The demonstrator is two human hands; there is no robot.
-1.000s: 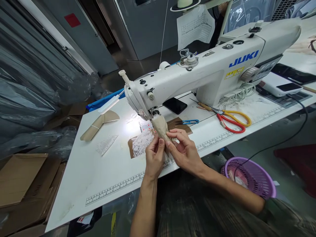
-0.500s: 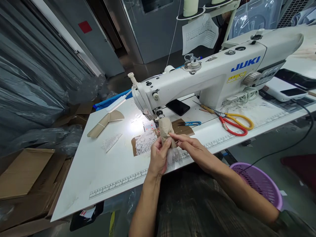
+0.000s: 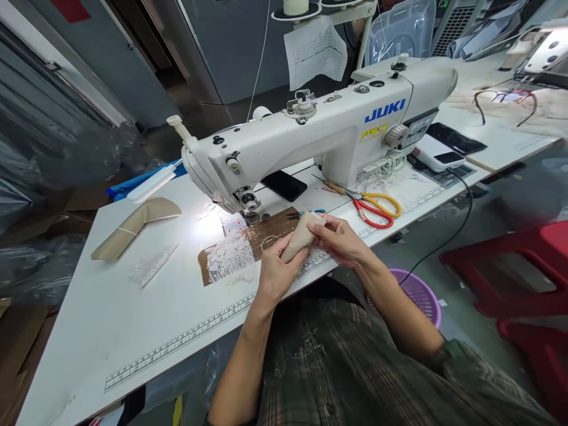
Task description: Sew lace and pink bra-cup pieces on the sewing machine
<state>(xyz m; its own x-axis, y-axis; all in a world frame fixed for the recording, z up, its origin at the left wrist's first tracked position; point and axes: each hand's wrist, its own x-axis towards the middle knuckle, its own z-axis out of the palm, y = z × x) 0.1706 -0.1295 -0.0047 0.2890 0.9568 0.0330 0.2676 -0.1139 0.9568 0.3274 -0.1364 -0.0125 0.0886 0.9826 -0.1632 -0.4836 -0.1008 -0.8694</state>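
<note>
Both hands pinch a small beige folded fabric piece (image 3: pixel 302 235) just in front of the white JUKI sewing machine (image 3: pixel 319 133): left hand (image 3: pixel 275 273) grips its near end, right hand (image 3: pixel 339 238) its far end.

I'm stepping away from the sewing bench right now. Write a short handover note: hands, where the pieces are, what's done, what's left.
Left hand: gripping the lower end of the beige fabric piece.
Right hand: holding the upper end of the same piece. Both hands hold it above the table edge, clear of the needle.
Sewing machine: nothing under the presser foot; its lamp lights the table.
White lace lies on the brown sheet in front of the needle.
Red and yellow scissors lie to the right.
Done: the beige piece is off the machine.
Left: cannot tell from the picture whether its seams are finished; check the piece in hand.
</note>
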